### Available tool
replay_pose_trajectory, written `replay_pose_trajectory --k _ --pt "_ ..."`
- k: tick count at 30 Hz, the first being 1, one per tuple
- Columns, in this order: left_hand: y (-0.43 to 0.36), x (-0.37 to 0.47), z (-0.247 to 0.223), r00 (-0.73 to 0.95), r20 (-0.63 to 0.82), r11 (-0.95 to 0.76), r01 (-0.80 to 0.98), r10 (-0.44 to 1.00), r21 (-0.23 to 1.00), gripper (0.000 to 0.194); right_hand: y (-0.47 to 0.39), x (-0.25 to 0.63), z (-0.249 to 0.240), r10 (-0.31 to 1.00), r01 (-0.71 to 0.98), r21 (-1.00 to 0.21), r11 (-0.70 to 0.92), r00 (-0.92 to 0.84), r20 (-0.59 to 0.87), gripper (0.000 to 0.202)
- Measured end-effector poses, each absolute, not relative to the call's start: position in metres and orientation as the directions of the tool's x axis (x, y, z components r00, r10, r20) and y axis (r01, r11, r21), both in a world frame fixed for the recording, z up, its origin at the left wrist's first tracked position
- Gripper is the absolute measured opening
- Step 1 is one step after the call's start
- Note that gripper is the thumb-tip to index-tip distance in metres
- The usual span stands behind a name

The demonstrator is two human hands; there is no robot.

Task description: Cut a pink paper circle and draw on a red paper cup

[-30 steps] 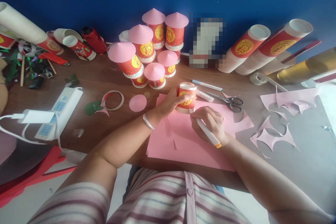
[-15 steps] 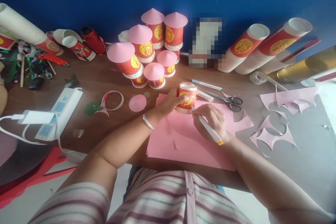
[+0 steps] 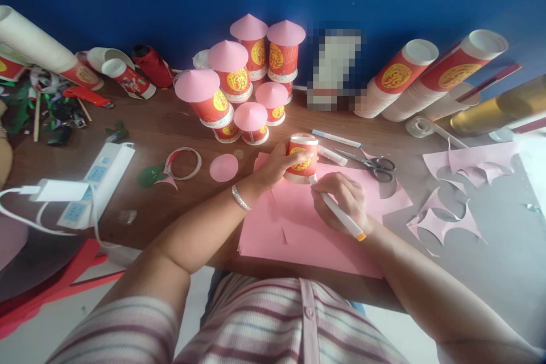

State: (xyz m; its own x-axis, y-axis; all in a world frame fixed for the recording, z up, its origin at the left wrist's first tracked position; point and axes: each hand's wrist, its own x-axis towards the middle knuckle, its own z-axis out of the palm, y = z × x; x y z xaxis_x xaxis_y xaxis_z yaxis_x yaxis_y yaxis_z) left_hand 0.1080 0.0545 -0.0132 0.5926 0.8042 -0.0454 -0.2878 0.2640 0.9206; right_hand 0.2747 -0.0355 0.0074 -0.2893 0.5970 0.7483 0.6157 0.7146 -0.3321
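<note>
My left hand (image 3: pixel 281 162) is wrapped round a red paper cup (image 3: pixel 301 151) with a yellow emblem and a white band along its lower edge. Its thumb lies across the front of the cup. In my right hand (image 3: pixel 342 199) is a white marker (image 3: pixel 341 215) with an orange end, pinched like a pen. The marker's tip is at the cup's white lower band; whether it touches cannot be made out. Under both hands lie pink paper sheets (image 3: pixel 281 227). Just behind the right hand are a capped marker (image 3: pixel 333 155) and black-handled scissors (image 3: pixel 379 168).
Several cups with pink cone tops (image 3: pixel 228 56) stand at the back. Stacked paper cups (image 3: pixel 394 77) lean at the right near a tape roll (image 3: pixel 421 126) and pink paper scraps (image 3: pixel 447 222). Left are a tape ring (image 3: pixel 182 164), a pink disc (image 3: pixel 224 168) and a power strip (image 3: pixel 98 182).
The cup has shifted slightly left in my left hand. The marker's tip has moved a little down, from the red wall to the white lower band.
</note>
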Motion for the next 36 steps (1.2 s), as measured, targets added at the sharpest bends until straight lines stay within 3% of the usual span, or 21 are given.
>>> replay_pose_trajectory --k 36 --pt "0.0548 0.1083 -0.0107 0.600 -0.053 0.268 -0.275 0.798 0.923 0.042 -0.0341 0.2758 0.0038 0.605 0.647 -0.319 0.693 -0.281 0.745 0.022"
